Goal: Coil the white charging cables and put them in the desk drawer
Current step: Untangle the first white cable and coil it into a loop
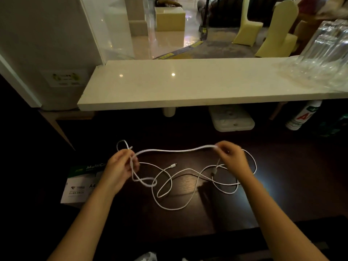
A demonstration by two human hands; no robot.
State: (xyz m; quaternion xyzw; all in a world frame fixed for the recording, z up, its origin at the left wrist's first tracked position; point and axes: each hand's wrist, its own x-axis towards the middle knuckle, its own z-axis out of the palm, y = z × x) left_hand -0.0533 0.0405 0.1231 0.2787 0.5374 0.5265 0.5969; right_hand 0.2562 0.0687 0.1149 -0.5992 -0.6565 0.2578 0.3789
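Head view: I see my left hand (pixel 120 166) gripping a small loop of the white cable (pixel 175 150) at centre left — my right hand (pixel 230 157) pinches it centre right; the rest sprawls tangled on the dark desk (pixel 282 185) below.

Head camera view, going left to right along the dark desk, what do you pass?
Paper box → left hand → loose cable plug → right hand → white bottle.
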